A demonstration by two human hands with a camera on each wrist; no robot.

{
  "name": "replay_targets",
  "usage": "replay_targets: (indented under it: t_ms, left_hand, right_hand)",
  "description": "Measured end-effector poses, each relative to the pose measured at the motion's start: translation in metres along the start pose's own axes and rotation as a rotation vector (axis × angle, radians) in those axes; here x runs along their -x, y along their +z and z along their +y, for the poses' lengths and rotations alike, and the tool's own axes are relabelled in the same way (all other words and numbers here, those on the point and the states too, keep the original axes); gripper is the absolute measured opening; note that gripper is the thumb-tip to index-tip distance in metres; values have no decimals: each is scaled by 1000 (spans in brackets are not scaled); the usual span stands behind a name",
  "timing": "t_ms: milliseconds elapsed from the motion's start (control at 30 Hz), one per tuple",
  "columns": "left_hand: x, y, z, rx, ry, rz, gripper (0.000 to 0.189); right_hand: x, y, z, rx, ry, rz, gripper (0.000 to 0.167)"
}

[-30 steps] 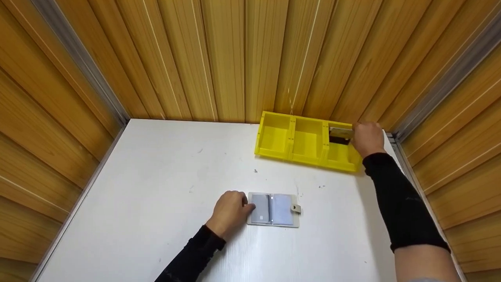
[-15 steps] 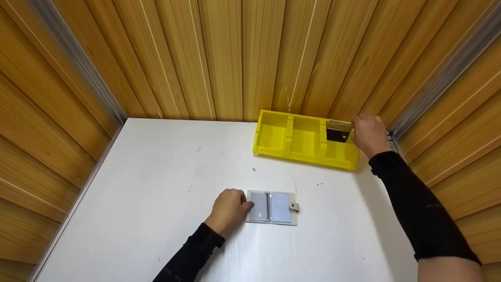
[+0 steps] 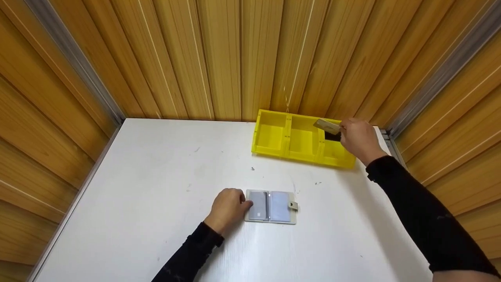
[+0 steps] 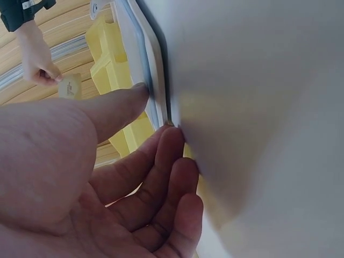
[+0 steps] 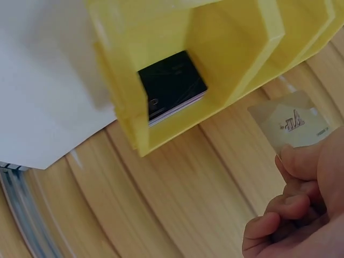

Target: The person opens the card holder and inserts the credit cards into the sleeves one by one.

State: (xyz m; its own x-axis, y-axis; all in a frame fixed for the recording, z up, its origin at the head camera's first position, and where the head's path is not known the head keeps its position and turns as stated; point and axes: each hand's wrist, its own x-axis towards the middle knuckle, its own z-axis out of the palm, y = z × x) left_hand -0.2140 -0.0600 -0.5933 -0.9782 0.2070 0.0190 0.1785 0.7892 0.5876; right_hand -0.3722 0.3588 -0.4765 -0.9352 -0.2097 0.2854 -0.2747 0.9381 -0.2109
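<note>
A gold-coloured card point(image 5: 293, 119) is pinched between the thumb and finger of my right hand point(image 3: 360, 139), above the right compartment of the yellow bin point(image 3: 303, 154). In that compartment lies a stack of cards with a black one point(image 5: 172, 83) on top. My left hand point(image 3: 228, 207) pinches the left edge of an open card holder point(image 3: 271, 206) on the white table, thumb on top and fingertips at its underside. Clear sleeves show on both sides of the holder, and a snap strap point(image 3: 293, 206) sticks out on its right.
The yellow bin's left compartment point(image 3: 272, 135) and middle compartment point(image 3: 303, 137) stand beside the one with the cards. Wood-patterned walls point(image 3: 219, 58) rise behind the white table point(image 3: 156, 188) and at both sides.
My right hand has lifted the gold-coloured card out of the right compartment and moved it slightly left, tilting it. The left hand stays at the card holder.
</note>
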Motion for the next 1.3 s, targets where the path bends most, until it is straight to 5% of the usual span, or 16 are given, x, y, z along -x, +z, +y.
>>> replay_targets:
  t_ms: [400, 900, 1133, 1300]
  left_hand:
    - [-1, 0, -2, -6, 21, 16, 29]
    - [-1, 1, 0, -4, 5, 5, 29]
    - [-2, 1, 1, -11, -23, -4, 30]
    - [0, 3, 1, -19, -5, 8, 30]
  right_hand:
    - [25, 13, -52, -72, -64, 10, 24]
    - [74, 36, -109, -187, -59, -252, 19]
    - [96, 54, -121, -218, -177, -270, 12]
    - [109, 62, -128, -215, -177, -328, 15]
